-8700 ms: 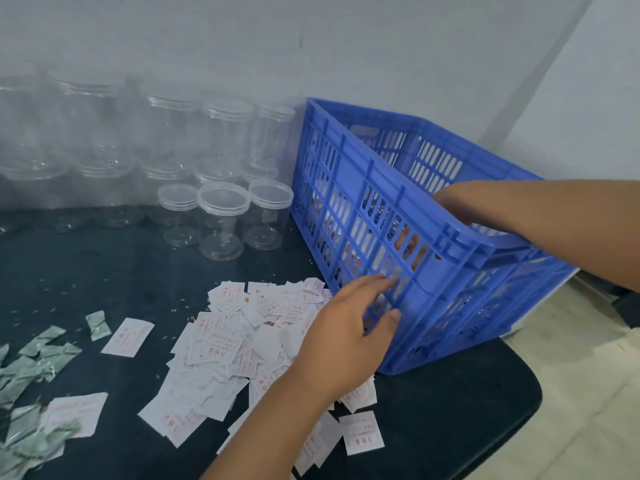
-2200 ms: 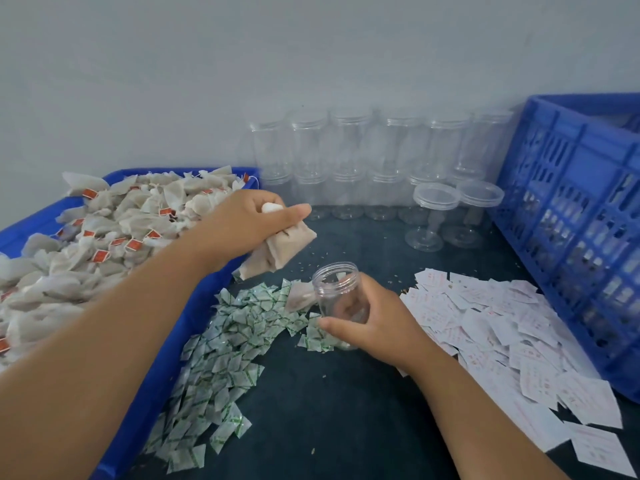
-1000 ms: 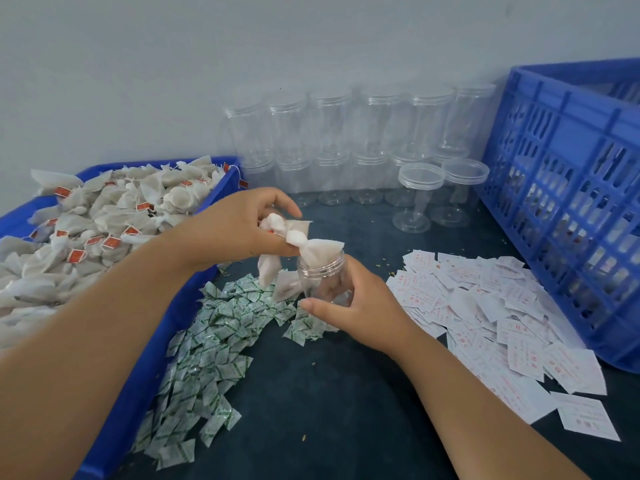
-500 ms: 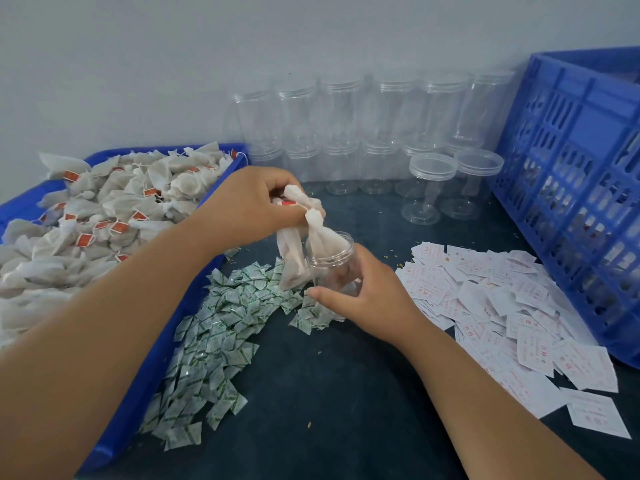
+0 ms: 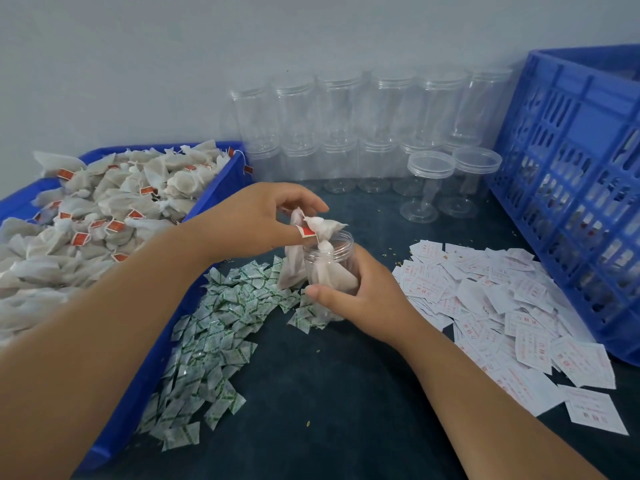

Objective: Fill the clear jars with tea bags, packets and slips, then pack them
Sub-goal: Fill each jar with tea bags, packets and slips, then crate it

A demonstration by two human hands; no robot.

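Right hand (image 5: 363,296): fingers and thumb curled round the lower wall of the clear jar (image 5: 329,268), which stood upright on the dark table (image 5: 329,393) at mid-field, mouth uncapped.

Left hand (image 5: 256,221): thumb and fingertips pinched together on the knotted tops of the tea bags (image 5: 322,226), just above the jar's rim. One bag hung inside the jar and filled much of it. Another hung outside, against the jar's left wall. A red tag showed at the thumb.

Left margin: blue tray (image 5: 152,358) with a tea bag heap (image 5: 104,202) rising above its rim. The left forearm crossed over the tray's right wall.

Green-and-white packets (image 5: 214,334) lay in a band along that wall, reaching up to the jar's base; a few touched it.

Right of the jar: white slips (image 5: 502,306), spread loosely, their far side running up to the foot of the blue crate (image 5: 571,168). The crate's slotted wall closed off the right side.

Rear: empty jars (image 5: 346,116) stacked two high along the wall (image 5: 207,64), with two lidded jars (image 5: 429,181) standing just in front, near the crate.

Open room: a bare wedge of table between packets and slips, widening toward the viewer between the two forearms, and a bare strip between the jar and the rear stack.
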